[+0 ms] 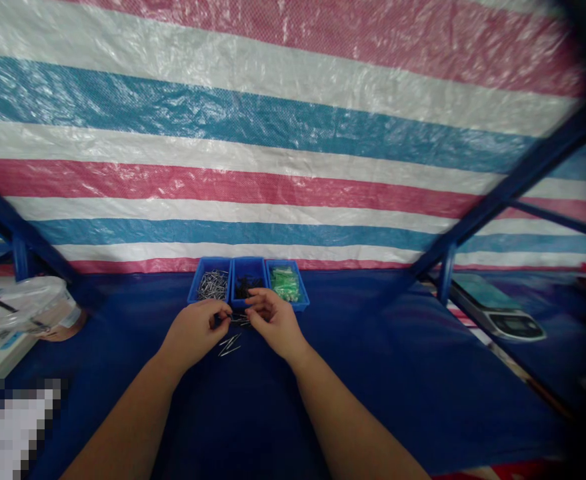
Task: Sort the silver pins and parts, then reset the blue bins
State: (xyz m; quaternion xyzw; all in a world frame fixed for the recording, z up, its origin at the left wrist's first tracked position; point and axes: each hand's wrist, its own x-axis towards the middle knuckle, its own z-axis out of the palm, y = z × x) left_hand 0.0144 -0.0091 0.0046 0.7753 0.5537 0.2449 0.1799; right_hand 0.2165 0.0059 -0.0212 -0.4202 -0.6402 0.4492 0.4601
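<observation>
Near bins (300, 307): left fingers (221, 308) curled, right fingers (265, 298) half-spread.

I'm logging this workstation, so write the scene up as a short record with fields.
Left hand: fingertips close together by loose metal pieces; grip unclear
Right hand: facing the left, near the same pieces; grip unclear
Bins: three blue, side by side; left bin, silvery pieces; middle bin, dark pieces; right bin, green pieces
Surface: blue table
Left side: clear tub
Right side: scale
Backdrop: striped sheet
</observation>
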